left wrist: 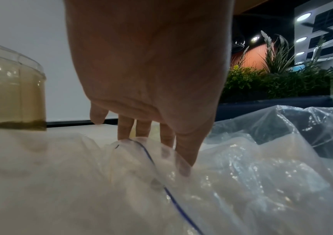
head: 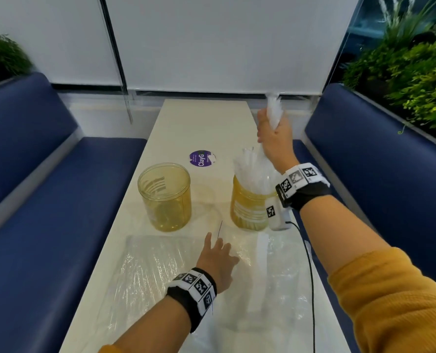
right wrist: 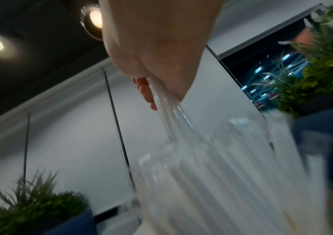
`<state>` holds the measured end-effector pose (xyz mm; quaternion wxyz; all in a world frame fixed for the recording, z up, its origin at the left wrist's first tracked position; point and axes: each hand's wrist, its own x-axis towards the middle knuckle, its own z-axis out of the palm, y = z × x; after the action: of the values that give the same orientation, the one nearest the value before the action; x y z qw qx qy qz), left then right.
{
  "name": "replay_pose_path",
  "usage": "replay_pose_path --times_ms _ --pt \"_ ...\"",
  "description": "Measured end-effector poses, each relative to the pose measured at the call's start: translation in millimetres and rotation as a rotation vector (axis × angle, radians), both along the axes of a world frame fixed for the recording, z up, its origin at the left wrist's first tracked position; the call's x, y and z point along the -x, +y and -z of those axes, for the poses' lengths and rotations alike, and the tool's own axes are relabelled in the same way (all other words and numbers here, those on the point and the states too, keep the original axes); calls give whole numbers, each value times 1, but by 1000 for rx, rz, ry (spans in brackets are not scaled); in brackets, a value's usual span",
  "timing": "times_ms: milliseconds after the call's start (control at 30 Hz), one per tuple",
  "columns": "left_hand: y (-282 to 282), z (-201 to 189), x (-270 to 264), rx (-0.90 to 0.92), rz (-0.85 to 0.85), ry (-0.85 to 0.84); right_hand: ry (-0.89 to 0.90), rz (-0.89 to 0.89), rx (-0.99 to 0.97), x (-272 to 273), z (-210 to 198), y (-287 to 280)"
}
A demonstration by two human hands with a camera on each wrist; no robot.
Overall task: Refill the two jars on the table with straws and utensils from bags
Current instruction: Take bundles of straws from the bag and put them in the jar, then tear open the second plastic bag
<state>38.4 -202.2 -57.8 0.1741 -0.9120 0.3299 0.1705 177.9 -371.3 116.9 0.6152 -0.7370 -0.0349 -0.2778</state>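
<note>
Head view shows the right hand point(head: 273, 138) raised above the right jar point(head: 250, 202), its grip closed round the gathered neck of a clear bag of straws point(head: 252, 171). The bag hangs straight down from the fist, with the straws' long axis close to upright and their lower ends already inside the jar's mouth; the right wrist view confirms fingers and thumb curled tight on the twisted plastic, the straws fanning out below. The left jar point(head: 164, 197) stands beside the right jar, toward the left edge of the worktop point(head: 199, 123), and looks to hold nothing. Nearer the person than both jars lie flat clear bags point(head: 161, 263). The left hand point(head: 218, 261) rests on these with fingers spread and nearly straight, fingertips point(left wrist: 183, 159) touching a bag's blue-lined opening without pinching it. Judging from this, the straws sit directly under the right grip, so that hand is the one placed to settle them in.
</note>
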Motion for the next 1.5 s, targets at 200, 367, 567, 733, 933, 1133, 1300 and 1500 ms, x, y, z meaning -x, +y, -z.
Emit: replay_pose_path --times_ms 200,367,567,733,933,1133,1300,1500 --pt "0 -1 -3 -22 -29 63 251 129 138 -3 46 -9" --pt "1 -3 -3 19 -55 113 31 244 141 3 26 -15" --pt "0 -8 3 56 -78 156 114 322 645 5 43 -19" --pt "1 -14 2 83 -86 174 -27 231 481 17 38 -23" --pt "-1 -21 -3 75 -91 168 103 185 955 2 12 -24" --pt "4 -33 -5 194 -110 160 260 44 1105 24 41 -18" --pt "14 -62 -12 331 -134 112 61 283 1065 11 30 -17" --pt "54 -92 3 592 -164 52 385 241 1242 11 73 -28"
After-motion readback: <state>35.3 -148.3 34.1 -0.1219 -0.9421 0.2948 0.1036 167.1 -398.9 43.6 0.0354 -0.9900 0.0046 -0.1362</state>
